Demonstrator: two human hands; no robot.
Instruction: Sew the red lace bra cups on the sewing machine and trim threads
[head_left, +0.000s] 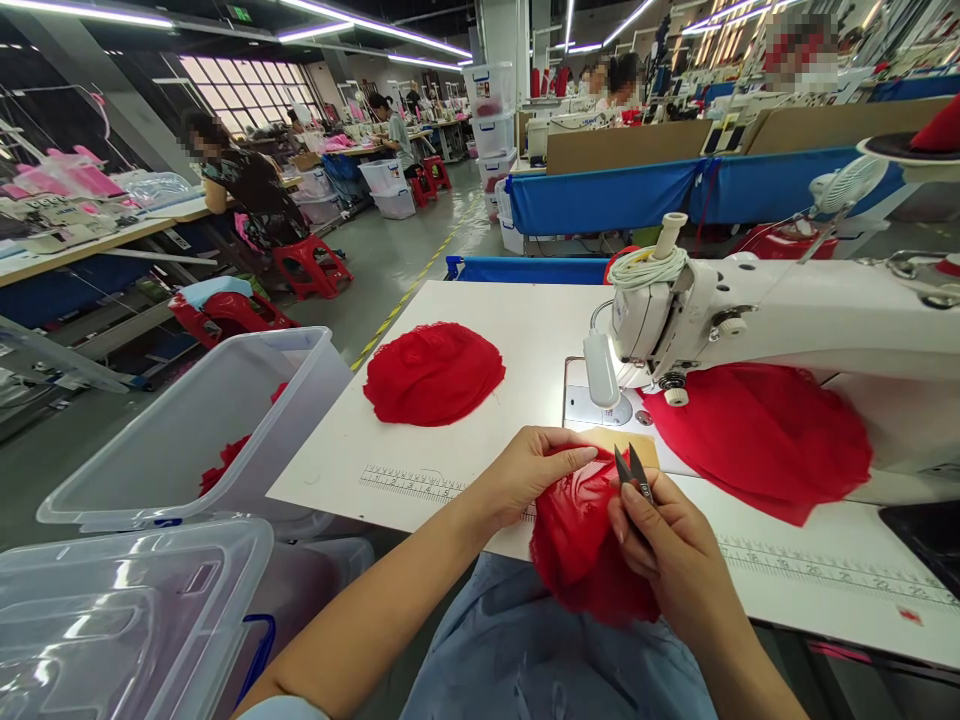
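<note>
My left hand (544,465) pinches the upper edge of a red fabric piece (577,545) over the table's front edge. In my right hand (667,545) is a pair of thread snips (634,474), blades pointing up and slightly apart near the top of the cloth. The lower fingers of that hand also touch the fabric. Just behind my hands stands a white sewing machine (750,315), with a tan patch (630,447) by its needle plate. A stack of red fabric (765,440) lies under the machine arm, and another red pile (435,375) rests to the left.
An open clear plastic bin (300,400) with red pieces inside stands left of the white table (322,470). A lidded clear bin (135,600) is nearer. Printed rulers run along the table's front. A seated person (247,185) works at the far left.
</note>
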